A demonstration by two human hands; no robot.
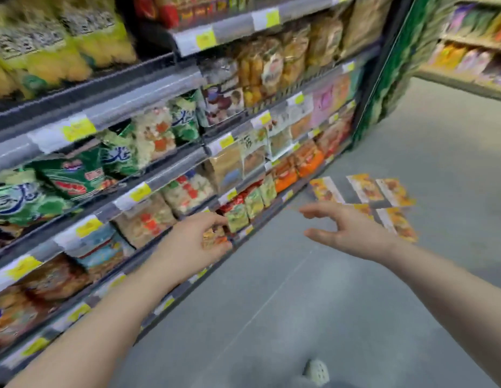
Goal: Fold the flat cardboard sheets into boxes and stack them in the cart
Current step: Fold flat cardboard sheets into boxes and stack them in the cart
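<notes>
Several flat printed sheets [366, 190], orange and white, lie spread on the grey floor ahead, near the foot of the shelving. My right hand [347, 229] reaches forward above the floor, fingers apart and curled, holding nothing, just short of the nearest sheets. My left hand [196, 239] is stretched out in front of the lower shelf, fingers loosely apart and holding nothing. No cart is in view. The picture is blurred by motion.
A long store shelf unit [159, 177] full of snack bags runs along the left, with yellow price tags on its rails. A second shelf [473, 51] stands at the far right. Grey aisle floor [299, 317] lies between them. A shoe [316, 371] shows at the bottom.
</notes>
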